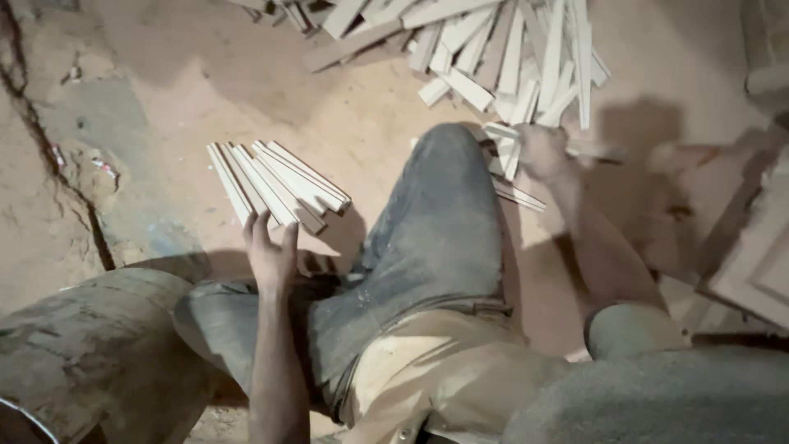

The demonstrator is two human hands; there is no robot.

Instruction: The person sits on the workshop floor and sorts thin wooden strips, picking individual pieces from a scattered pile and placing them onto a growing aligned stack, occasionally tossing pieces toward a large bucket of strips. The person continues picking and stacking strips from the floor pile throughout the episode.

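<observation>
Wooden strips [275, 185] fan out from the left hand [269, 255], fingers closed around their near ends, while the blurred right hand [544, 153] grips one strip [593, 150] beside the far pile [501, 57] on the dirt floor [205, 74].

Dim warm light, deep shadows at the lower edges, motion blur on the right hand [544, 153].

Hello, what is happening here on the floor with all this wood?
A person sits on the dusty floor. The left hand holds a fanned bundle of thin wooden strips. The right hand reaches to the loose pile of strips past the knee and seems to grip one strip, though it is blurred. A round drum stands at the person's left.
</observation>
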